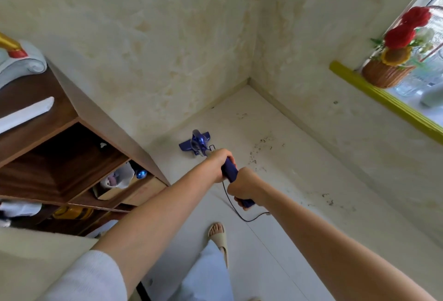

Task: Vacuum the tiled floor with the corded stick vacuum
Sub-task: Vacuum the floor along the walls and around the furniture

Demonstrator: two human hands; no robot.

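A blue corded stick vacuum (199,143) stands on the pale tiled floor (275,204), its head close to the wall near the room's corner. My left hand (219,164) grips the upper part of the blue handle (229,170). My right hand (243,186) grips the handle's lower end just behind it. A thin black cord (233,207) hangs from the handle and loops over the floor. Dark specks of dirt (257,154) lie scattered to the right of the vacuum head, with more dirt (327,198) along the right wall.
A brown wooden shelf unit (72,156) with items inside stands at the left, close to the vacuum. Walls meet in a corner (249,80) ahead. A window sill with a yellow edge (383,99) holds a flower basket (388,70). My sandalled foot (219,236) is below the hands.
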